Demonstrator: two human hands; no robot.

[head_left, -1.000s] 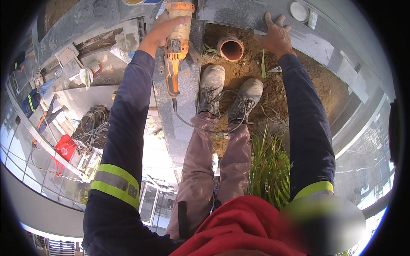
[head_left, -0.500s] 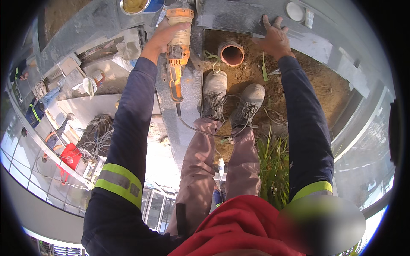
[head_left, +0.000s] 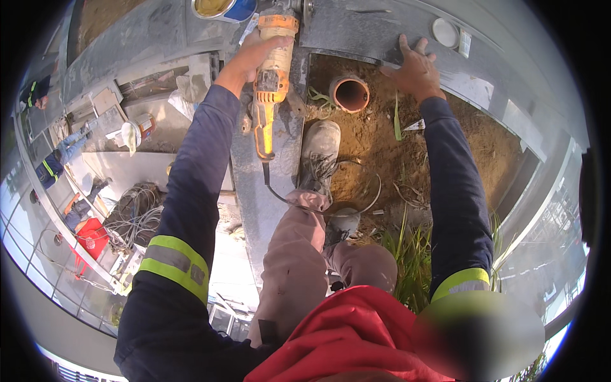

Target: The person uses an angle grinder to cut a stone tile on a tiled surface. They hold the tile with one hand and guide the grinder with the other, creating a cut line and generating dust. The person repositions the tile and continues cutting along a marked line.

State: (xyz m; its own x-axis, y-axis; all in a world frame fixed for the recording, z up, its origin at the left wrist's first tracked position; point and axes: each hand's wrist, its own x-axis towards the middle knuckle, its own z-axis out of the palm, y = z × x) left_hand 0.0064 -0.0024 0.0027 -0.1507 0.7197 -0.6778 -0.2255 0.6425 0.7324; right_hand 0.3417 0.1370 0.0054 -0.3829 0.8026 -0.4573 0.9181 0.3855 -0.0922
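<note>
My left hand [head_left: 254, 56] is wrapped round the body of an orange angle grinder [head_left: 272, 83], which lies along the grey stone ledge [head_left: 264, 197]. The grinder's head reaches the upper edge of the view, and its black cord [head_left: 280, 196] loops down past my legs. With fingers spread, my right hand [head_left: 415, 71] rests on the edge of a dark grey stone slab [head_left: 356, 32]. Between my arms, an orange-brown pipe [head_left: 351, 94] stands open-ended in the soil.
A blue-rimmed can [head_left: 238, 9] stands near the grinder's head, and a white round lid [head_left: 445, 33] lies on the slab. Green plants [head_left: 410, 261] grow beside my right leg. At the left are a coil of cable [head_left: 137, 213], a red wheelbarrow-like item [head_left: 91, 239] and other people [head_left: 54, 169].
My right foot has drawn back toward me and that knee has bent. Both hands keep their places on the grinder and slab, while the view has shifted slightly.
</note>
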